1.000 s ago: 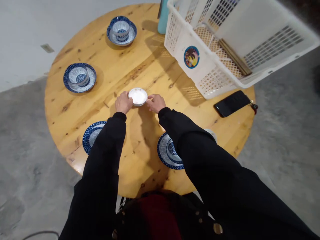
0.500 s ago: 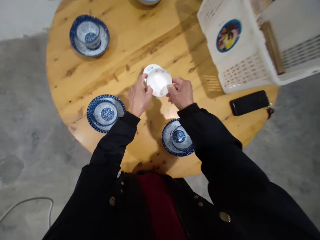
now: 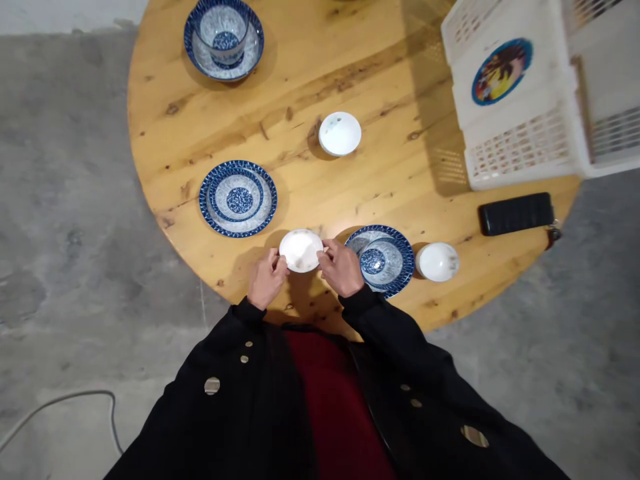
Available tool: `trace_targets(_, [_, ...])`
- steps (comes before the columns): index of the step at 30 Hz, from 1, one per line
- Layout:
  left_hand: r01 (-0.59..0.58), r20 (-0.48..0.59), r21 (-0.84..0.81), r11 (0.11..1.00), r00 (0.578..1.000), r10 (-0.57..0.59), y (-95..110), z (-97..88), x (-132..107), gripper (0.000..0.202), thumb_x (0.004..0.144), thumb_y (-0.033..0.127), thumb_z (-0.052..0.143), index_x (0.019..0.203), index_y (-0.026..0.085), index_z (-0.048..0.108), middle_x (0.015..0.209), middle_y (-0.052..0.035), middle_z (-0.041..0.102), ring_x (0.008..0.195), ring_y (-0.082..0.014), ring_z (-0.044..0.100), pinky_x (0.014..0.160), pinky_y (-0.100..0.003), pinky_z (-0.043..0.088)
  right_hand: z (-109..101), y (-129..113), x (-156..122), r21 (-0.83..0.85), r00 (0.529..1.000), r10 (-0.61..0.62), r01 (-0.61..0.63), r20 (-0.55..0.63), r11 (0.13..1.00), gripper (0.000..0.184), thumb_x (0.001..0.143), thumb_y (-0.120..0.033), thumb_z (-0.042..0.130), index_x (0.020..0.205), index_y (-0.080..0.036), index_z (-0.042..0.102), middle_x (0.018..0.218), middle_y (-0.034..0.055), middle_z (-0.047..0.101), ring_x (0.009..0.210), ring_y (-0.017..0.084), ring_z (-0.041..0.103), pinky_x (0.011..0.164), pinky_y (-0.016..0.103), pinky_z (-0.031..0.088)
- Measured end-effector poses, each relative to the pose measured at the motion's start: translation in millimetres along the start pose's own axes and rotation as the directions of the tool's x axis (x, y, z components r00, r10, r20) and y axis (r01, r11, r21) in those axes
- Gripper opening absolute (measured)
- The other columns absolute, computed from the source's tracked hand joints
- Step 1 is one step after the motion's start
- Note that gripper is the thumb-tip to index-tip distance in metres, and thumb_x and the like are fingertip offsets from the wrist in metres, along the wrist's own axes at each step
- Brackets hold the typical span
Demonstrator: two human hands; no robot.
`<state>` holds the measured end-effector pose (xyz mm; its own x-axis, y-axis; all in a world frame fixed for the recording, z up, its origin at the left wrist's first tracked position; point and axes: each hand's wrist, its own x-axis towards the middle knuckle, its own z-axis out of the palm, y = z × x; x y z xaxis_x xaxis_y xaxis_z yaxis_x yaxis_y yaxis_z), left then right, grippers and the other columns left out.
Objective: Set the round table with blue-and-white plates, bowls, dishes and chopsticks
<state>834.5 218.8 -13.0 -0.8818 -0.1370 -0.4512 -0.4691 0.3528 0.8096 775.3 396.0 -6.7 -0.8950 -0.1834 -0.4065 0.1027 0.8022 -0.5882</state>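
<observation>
A small white bowl [image 3: 301,251] is held level between my two hands near the table's front edge. My left hand [image 3: 267,275] pinches its left rim, and my right hand [image 3: 341,267] grips its right rim. Just right of my right hand, a blue-patterned plate [image 3: 405,280] carries a matching glass-like bowl [image 3: 389,261]. Another white bowl [image 3: 439,262] stands beside that plate. To the upper left of my hands lies a second blue plate [image 3: 270,210] with a bowl [image 3: 237,195] on it. One more white bowl [image 3: 341,134] sits at mid-table.
The round wooden table [image 3: 310,180] also bears a blue bowl on a plate [image 3: 223,40] at the far left. A white plastic basket [image 3: 520,133] stands at the right, with a black phone [image 3: 517,214] in front of it. A cable [image 3: 65,395] lies on the floor.
My hands have come back toward my body with a white bowl. Another white bowl now shows at mid-table, where my hands were, and the view has shifted.
</observation>
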Motion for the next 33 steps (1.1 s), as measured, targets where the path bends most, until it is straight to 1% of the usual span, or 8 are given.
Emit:
trace_targets(6, [-0.015, -0.077, 0.267, 0.963, 0.996, 0.037, -3.5, -10.3, 20.1, 0.018, 0.092, 0.03, 0.047, 0.091, 0.021, 0.062, 0.079, -0.006, 0.072, 0.076, -0.0217, 0.066, 0.07, -0.031, 0.042, 39.3, 6.8, 3.4, 0.141, 0.992, 0.11, -0.1, -0.065, 0.985, 0.041, 0.084, -0.033, 0.043, 0.114, -0.016, 0.065, 0.074, 0.0084, 0.073, 0.076, 0.028, 0.071, 0.07, 0.037, 0.054])
trace_targets(9, [0.014, -0.096, 0.308, 0.951, 0.995, 0.016, -5.9, -13.4, 26.9, 0.02, 0.093, 0.029, 0.047, 0.093, 0.021, 0.065, 0.079, -0.0069, 0.073, 0.08, -0.0233, 0.067, 0.071, -0.03, 0.042, 51.7, 5.7, 9.2, 0.189, 0.988, 0.116, -0.095, -0.103, 0.977, 0.041, 0.084, -0.034, 0.044, 0.114, -0.015, 0.064, 0.078, 0.009, 0.074, 0.077, 0.027, 0.07, 0.071, 0.036, 0.055])
trace_targets(13, [0.036, -0.104, 0.353, 0.935, 0.995, 0.002, -8.3, -15.2, 32.4, 0.023, 0.094, 0.027, 0.047, 0.099, 0.018, 0.068, 0.079, -0.0068, 0.074, 0.081, -0.0233, 0.068, 0.074, -0.03, 0.043, 62.2, 7.3, 14.7, 0.219, 0.984, 0.113, -0.08, -0.141, 0.972, 0.039, 0.083, -0.034, 0.044, 0.109, -0.013, 0.065, 0.078, 0.0093, 0.073, 0.076, 0.026, 0.069, 0.072, 0.037, 0.054])
trace_targets(19, [-0.003, -0.073, 0.381, 0.925, 0.997, 0.033, -11.0, -14.5, 37.2, 0.024, 0.094, 0.027, 0.049, 0.103, 0.016, 0.069, 0.085, -0.0077, 0.075, 0.082, -0.0221, 0.067, 0.075, -0.03, 0.043, 70.4, 15.9, 18.9, 0.231, 0.976, 0.102, -0.056, -0.193, 0.971, 0.04, 0.084, -0.035, 0.045, 0.112, -0.013, 0.064, 0.081, 0.0092, 0.073, 0.08, 0.027, 0.07, 0.076, 0.039, 0.055])
trace_targets(24, [-0.012, -0.071, 0.393, 0.92, 0.997, 0.043, -15.4, -16.6, 39.6, 0.025, 0.095, 0.026, 0.049, 0.106, 0.015, 0.068, 0.09, -0.0086, 0.076, 0.085, -0.0222, 0.068, 0.075, -0.03, 0.043, 71.6, 15.4, 17.8, 0.224, 0.98, 0.097, -0.056, -0.175, 0.973, 0.04, 0.085, -0.036, 0.046, 0.114, -0.013, 0.062, 0.08, 0.0089, 0.073, 0.082, 0.027, 0.07, 0.077, 0.04, 0.056])
trace_targets(27, [-0.011, -0.064, 0.409, 0.913, 0.997, 0.041, -16.7, -18.6, 40.5, 0.025, 0.095, 0.028, 0.048, 0.106, 0.016, 0.068, 0.088, -0.0082, 0.075, 0.085, -0.0229, 0.068, 0.075, -0.03, 0.043, 71.1, 13.6, 15.8, 0.231, 0.98, 0.098, -0.057, -0.172, 0.971, 0.039, 0.085, -0.035, 0.047, 0.113, -0.013, 0.062, 0.082, 0.0099, 0.074, 0.083, 0.027, 0.07, 0.078, 0.04, 0.056])
trace_targets(30, [-0.025, -0.049, 0.417, 0.908, 0.998, 0.05, -17.2, -19.7, 41.2, 0.025, 0.095, 0.029, 0.048, 0.104, 0.016, 0.068, 0.086, -0.0076, 0.075, 0.083, -0.0226, 0.068, 0.074, -0.03, 0.043, 70.1, 12.4, 14.9, 0.253, 0.98, 0.114, -0.07, -0.165, 0.965, 0.038, 0.084, -0.036, 0.048, 0.112, -0.013, 0.062, 0.079, 0.0091, 0.073, 0.08, 0.027, 0.07, 0.077, 0.04, 0.056])
trace_targets(33, [-0.046, -0.039, 0.399, 0.916, 0.997, 0.067, -18.2, -20.3, 41.5, 0.026, 0.095, 0.029, 0.047, 0.105, 0.016, 0.068, 0.085, -0.0075, 0.075, 0.083, -0.0222, 0.067, 0.075, -0.03, 0.043, 68.4, 10.1, 14.3, 0.294, 0.978, 0.151, -0.102, -0.146, 0.95, 0.039, 0.084, -0.038, 0.048, 0.112, -0.013, 0.061, 0.071, 0.006, 0.071, 0.071, 0.025, 0.069, 0.073, 0.04, 0.057])
